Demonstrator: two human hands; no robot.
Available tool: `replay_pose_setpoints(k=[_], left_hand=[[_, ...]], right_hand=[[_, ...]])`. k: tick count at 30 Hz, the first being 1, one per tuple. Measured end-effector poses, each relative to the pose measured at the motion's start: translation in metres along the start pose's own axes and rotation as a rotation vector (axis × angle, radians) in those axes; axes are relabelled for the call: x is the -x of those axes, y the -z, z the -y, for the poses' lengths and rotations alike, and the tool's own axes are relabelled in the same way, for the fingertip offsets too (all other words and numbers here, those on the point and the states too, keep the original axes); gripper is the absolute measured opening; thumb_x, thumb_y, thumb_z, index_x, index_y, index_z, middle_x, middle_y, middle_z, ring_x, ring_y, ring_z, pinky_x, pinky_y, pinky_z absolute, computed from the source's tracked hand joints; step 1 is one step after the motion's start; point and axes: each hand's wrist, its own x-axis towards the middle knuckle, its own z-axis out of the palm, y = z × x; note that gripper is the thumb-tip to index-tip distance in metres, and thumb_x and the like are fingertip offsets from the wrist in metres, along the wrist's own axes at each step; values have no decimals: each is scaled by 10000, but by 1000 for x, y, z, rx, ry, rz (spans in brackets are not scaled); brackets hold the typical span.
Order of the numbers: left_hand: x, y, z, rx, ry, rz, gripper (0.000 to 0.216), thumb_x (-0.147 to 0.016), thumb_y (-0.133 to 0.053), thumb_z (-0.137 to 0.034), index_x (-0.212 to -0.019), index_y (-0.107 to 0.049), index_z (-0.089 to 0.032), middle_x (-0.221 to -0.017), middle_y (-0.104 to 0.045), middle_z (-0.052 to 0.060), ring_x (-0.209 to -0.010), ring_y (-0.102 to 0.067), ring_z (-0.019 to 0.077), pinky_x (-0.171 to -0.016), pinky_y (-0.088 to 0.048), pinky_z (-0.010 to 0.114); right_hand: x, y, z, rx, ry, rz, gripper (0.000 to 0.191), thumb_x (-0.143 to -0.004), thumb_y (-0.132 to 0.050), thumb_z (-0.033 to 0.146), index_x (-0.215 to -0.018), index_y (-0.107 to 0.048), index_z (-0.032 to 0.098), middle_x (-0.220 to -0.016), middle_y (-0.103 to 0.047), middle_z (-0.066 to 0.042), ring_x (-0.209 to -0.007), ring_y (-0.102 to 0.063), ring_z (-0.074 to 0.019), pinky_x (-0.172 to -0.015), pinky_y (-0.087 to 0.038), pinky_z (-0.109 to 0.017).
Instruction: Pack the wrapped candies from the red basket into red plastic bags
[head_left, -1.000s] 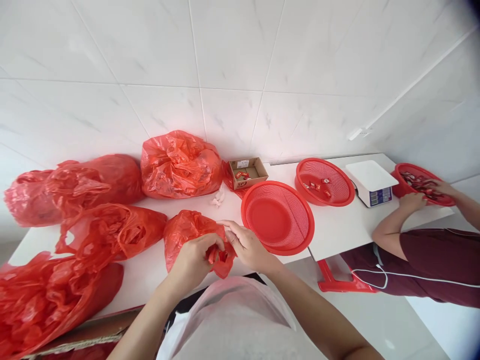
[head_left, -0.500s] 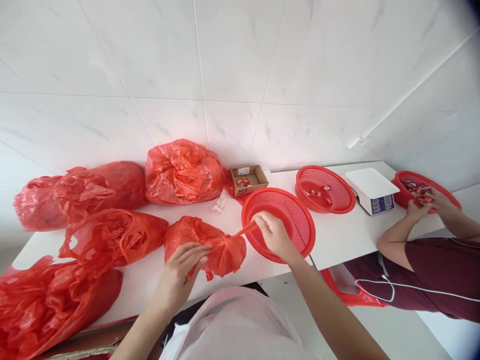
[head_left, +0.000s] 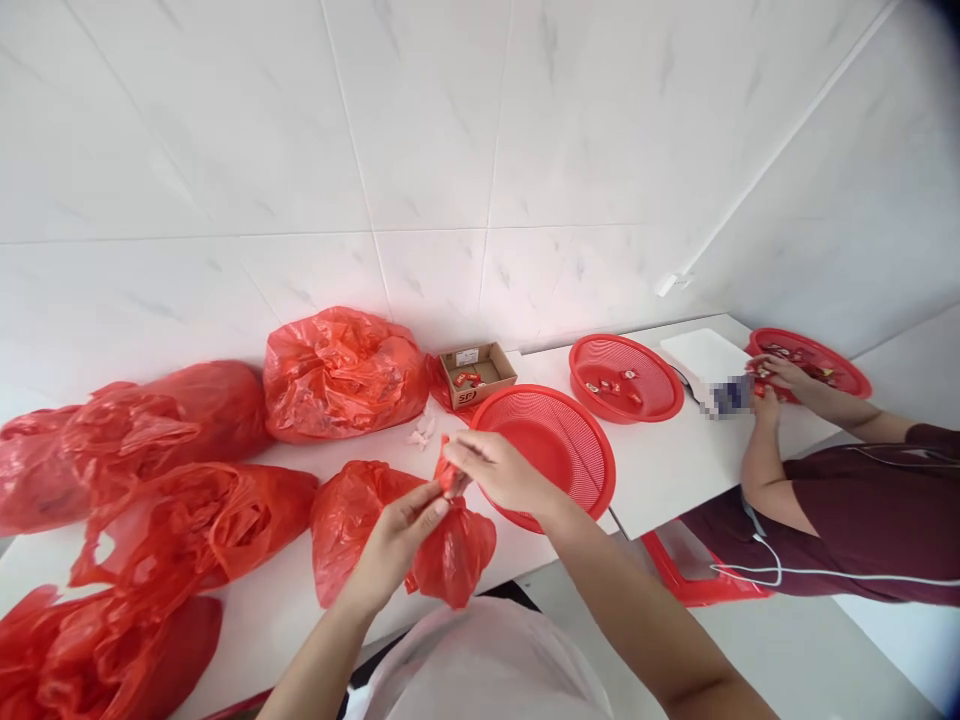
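Both hands are working on the small red bag (head_left: 352, 520), which is sitting on the white surface (head_left: 675, 460) right under the fingers. The right hand (head_left: 501, 470) is pinching the bag's twisted top between thumb and fingertips. The left hand (head_left: 394, 540) is gripping the bunched plastic just below that, fingers pressed together on it. Just past the right fingers a red mesh basket (head_left: 559, 440) is sitting. Bigger red bags (head_left: 341, 370) are lying beyond and off to the left of the left fingers. Way out to the right of the fingers, another person's hands (head_left: 780, 372) are reaching at a far basket (head_left: 844, 365).
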Motion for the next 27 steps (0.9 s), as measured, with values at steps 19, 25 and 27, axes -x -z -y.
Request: replay_pose_setpoints(k=[19, 25, 27], left_hand=[[-2, 2, 3, -112, -127, -42, 187, -791, -708, -330, -920, -758, -204, -974, -753, 78, -945, -685, 260, -899, -543, 404], [2, 16, 12, -172, -185, 31, 61, -793, -652, -177, -839, -685, -200, -901, -735, 69, -783, -686, 210, -741, -581, 372], [1, 18, 13, -234, -199, 46, 89, -805, -619, -148, -865, -641, -209, -941, -724, 58, -822, -683, 198, -764, -582, 366]], right_hand=[[40, -36, -52, 253, 15, -458, 130, -903, -457, 257, -1023, -409, 248, -521, -293, 114, -439, -338, -111, -472, -323, -238], [43, -26, -64, 611, 257, -352, 357, -804, -539, 111, -1132, -568, 249, -1039, -657, -55, -977, -602, -206, -842, -476, -354], [40, -21, -63, 526, 284, -246, 412, -820, -522, 96, -1196, -560, 261, -1182, -635, -60, -1076, -588, -196, -913, -468, -354]])
